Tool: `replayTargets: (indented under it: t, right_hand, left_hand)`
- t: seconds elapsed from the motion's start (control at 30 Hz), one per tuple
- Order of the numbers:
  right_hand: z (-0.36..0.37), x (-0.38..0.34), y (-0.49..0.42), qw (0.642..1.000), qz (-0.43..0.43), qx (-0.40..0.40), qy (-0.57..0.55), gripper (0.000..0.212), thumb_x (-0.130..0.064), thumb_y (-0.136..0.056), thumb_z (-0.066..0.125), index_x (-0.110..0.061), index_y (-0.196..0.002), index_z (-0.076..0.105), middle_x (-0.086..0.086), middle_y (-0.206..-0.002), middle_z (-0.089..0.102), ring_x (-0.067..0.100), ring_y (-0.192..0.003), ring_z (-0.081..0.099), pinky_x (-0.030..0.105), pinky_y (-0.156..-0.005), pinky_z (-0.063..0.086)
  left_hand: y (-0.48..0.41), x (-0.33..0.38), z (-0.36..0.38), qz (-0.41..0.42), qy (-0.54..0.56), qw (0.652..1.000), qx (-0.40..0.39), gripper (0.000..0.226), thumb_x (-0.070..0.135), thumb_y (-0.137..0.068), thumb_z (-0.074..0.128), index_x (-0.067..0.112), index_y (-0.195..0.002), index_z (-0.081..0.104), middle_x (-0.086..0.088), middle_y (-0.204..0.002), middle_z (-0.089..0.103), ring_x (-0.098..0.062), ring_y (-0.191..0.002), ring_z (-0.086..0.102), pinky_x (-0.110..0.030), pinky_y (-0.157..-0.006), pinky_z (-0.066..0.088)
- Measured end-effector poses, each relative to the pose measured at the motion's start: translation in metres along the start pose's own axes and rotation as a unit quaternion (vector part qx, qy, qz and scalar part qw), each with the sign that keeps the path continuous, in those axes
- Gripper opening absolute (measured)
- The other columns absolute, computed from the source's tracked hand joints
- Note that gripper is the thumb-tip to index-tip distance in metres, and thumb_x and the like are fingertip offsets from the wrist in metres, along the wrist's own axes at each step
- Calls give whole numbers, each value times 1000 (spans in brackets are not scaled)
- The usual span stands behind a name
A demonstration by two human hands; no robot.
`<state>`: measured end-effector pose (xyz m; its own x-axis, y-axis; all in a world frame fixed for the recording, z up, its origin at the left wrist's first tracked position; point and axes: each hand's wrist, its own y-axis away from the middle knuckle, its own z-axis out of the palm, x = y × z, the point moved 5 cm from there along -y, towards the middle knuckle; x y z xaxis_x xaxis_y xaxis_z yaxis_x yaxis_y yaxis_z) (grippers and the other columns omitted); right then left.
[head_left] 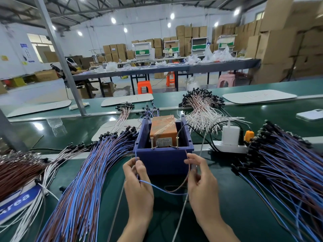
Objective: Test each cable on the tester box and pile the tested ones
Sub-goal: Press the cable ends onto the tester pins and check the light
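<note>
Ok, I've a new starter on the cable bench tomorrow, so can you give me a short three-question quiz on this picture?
1. True or false: the left hand and the right hand each pinch a wire in front of the tester box.
2. How many upright screws stand at the near edge inside the tester box? A) two B) four C) none
3. Fill in: the left hand pinches the blue wire; the right hand pinches the ___ wire.
Key: 1 true; 2 A; 3 brown.

Stacked cardboard boxes (272, 44), long grey tables (201, 68), orange stools (143, 86), ceiling lamps (113, 20)
</note>
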<state>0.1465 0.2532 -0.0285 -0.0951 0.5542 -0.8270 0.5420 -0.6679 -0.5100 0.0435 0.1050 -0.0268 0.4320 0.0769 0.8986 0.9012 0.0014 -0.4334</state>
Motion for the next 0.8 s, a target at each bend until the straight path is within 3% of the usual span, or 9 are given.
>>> replayTargets:
  t: [0.1, 0.2, 0.33, 0.43, 0.5, 0.57, 0.63, 0.73, 0.8]
  right_hand:
    - [-9, 2, 2, 998, 36, 18, -39, 63, 2, -98, 48, -58, -114, 52, -26, -110, 65, 10, -48, 49, 19, -45, 40]
    - [-18, 8, 5, 989, 98, 54, -96, 55, 2, -98, 47, -52, -101, 60, -21, -101, 68, 6, -43, 41, 19, -42, 37]
    - [-35, 20, 8, 961, 189, 101, -177, 38, 7, -95, 49, -26, -90, 68, -10, -91, 72, 6, -62, 55, 23, -66, 45]
    - [-47, 25, 9, 922, 249, 125, -269, 33, 10, -96, 45, -15, -91, 66, 4, -85, 69, 6, -45, 35, 20, -44, 32]
    - [-54, 26, 9, 895, 273, 145, -321, 32, 10, -98, 42, -13, -94, 64, 0, -77, 67, 5, -37, 28, 19, -34, 25]
    - [-61, 18, 6, 883, 276, 156, -347, 33, 8, -100, 40, -13, -95, 64, -3, -71, 64, 5, -36, 29, 19, -33, 26]
    - [-69, 4, -1, 881, 259, 161, -361, 36, 10, -100, 39, -14, -92, 65, -5, -67, 62, 5, -36, 29, 19, -33, 26]
    - [-81, -35, -19, 882, 214, 165, -387, 45, 13, -96, 38, -19, -82, 66, -8, -62, 59, 5, -38, 29, 18, -35, 25]
    - [-91, -69, -32, 887, 166, 154, -402, 47, 14, -95, 38, -20, -80, 67, -6, -63, 57, 6, -38, 28, 20, -36, 24]
  left_hand:
    - [3, 0, -3, -24, 14, 1000, -9, 9, 46, -102, 40, 48, -110, 43, 5, -85, 64, -3, -67, 57, -21, -57, 47]
    - [8, -1, -7, -39, 10, 999, -20, 16, 37, -103, 45, 50, -112, 42, 9, -87, 63, -2, -69, 58, -16, -57, 45]
    - [17, -10, -21, -81, -26, 996, -12, 39, 6, -102, 46, 39, -124, 48, 1, -97, 57, -4, -73, 57, -14, -62, 45]
    - [22, -13, -36, -132, -62, 989, 12, 53, -13, -94, 42, 19, -137, 47, -3, -115, 43, -17, -95, 54, -36, -90, 50]
    - [27, -5, -47, -148, -67, 986, 45, 60, -18, -89, 44, 13, -141, 46, -3, -120, 36, -21, -98, 51, -47, -98, 48]
    - [35, 13, -53, -98, -93, 989, 64, 59, -12, -92, 51, 12, -145, 43, 1, -120, 30, -21, -94, 49, -48, -91, 50]
    - [45, 41, -51, 23, -142, 989, 41, 54, 4, -95, 55, 13, -146, 43, 5, -114, 30, -16, -92, 46, -43, -83, 49]
    - [51, 97, -33, 202, -191, 959, -49, 38, 32, -98, 48, 20, -133, 57, 10, -105, 40, -14, -89, 49, -35, -78, 47]
    - [50, 133, -13, 265, -208, 931, -142, 35, 42, -99, 45, 24, -123, 63, 10, -103, 51, -16, -92, 55, -38, -81, 51]
